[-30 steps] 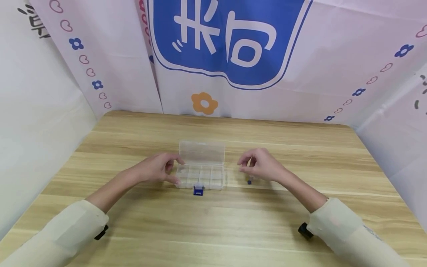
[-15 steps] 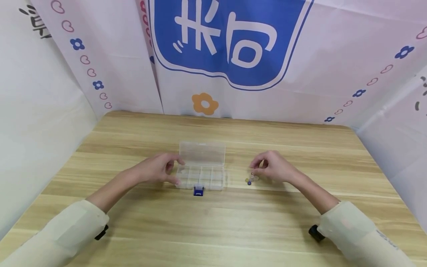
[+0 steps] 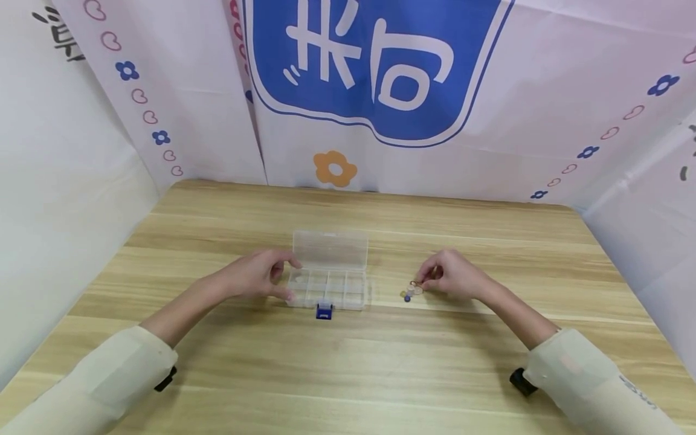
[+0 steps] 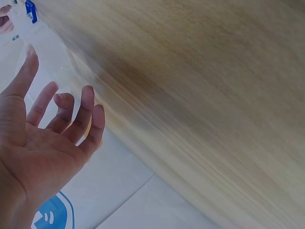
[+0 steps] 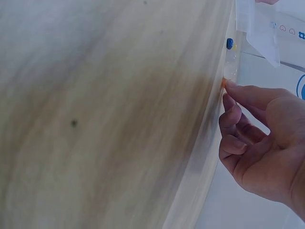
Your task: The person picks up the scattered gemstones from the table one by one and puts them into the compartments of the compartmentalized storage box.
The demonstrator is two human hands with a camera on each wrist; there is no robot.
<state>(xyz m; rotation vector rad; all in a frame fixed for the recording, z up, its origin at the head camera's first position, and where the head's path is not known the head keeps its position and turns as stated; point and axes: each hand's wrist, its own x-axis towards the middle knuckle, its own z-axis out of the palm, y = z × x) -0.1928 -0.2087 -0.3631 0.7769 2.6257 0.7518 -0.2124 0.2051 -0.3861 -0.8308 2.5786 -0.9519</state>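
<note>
A clear plastic compartment box (image 3: pixel 327 289) lies with its see-through lid (image 3: pixel 329 250) raised at the back and a blue latch (image 3: pixel 324 311) at its front. My left hand (image 3: pixel 255 275) holds the box's left end, thumb at the front corner and index finger at the rear; in the left wrist view the other fingers of the left hand (image 4: pixel 52 129) curl loosely. To the right, my right hand (image 3: pixel 451 275) pinches a small orange piece (image 5: pixel 224 82) between thumb and index fingertips, low over the table. Beside it lie a blue bead (image 3: pixel 407 298), a yellow bead (image 3: pixel 403 293) and small clear pieces (image 3: pixel 418 290).
The wood-grain table (image 3: pixel 337 374) reaches back to a white printed cloth (image 3: pixel 462 169) with a blue sign and an orange flower. White cloth walls (image 3: pixel 65 181) rise at both sides. A dark device sits on each sleeve (image 3: pixel 571 362).
My right hand has moved right and down from beside the box, uncovering the little pile, and its fingertips have come together at the orange piece. The left hand has stayed at the box.
</note>
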